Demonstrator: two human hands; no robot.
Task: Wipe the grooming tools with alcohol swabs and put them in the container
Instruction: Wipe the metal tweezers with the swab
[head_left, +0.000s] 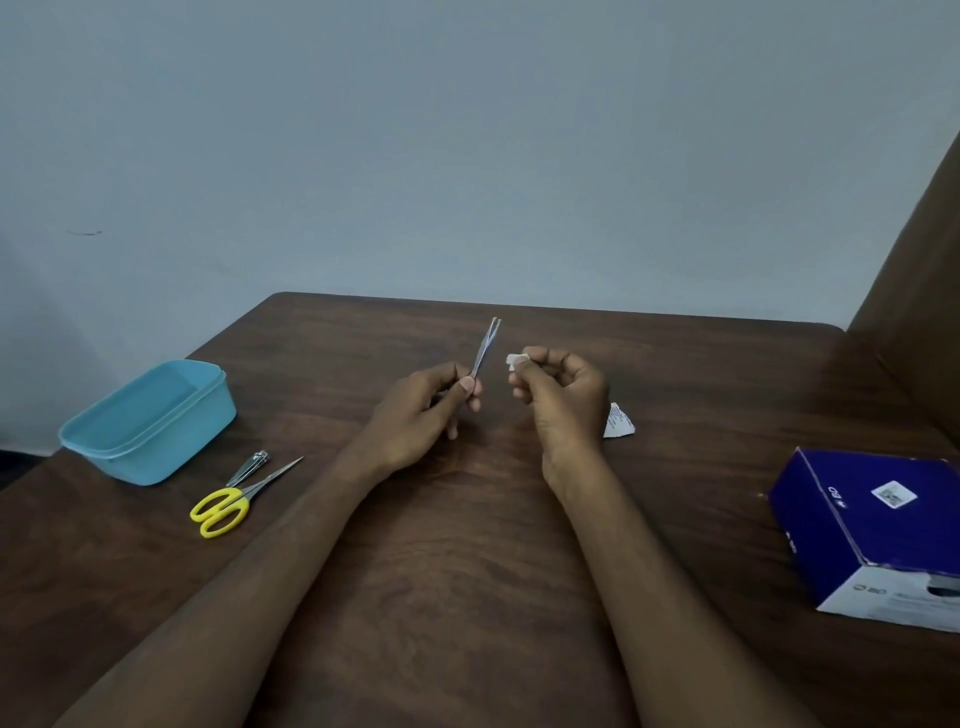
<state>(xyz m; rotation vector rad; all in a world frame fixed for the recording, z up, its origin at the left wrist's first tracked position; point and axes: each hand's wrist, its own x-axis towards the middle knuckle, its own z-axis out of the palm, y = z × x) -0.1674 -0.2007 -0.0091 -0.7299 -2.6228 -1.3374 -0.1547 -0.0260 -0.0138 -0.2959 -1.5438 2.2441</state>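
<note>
My left hand pinches the lower end of metal tweezers, whose tips point up and away over the middle of the table. My right hand pinches a small white alcohol swab just right of the tweezers, a short gap apart from them. A light blue plastic container stands open at the left. In front of it lie a metal nail clipper and yellow-handled scissors, side by side on the wood.
A torn white swab wrapper lies just right of my right hand. A blue and white swab box sits at the right edge. The brown wooden table ends at a pale wall behind; a brown panel rises at far right.
</note>
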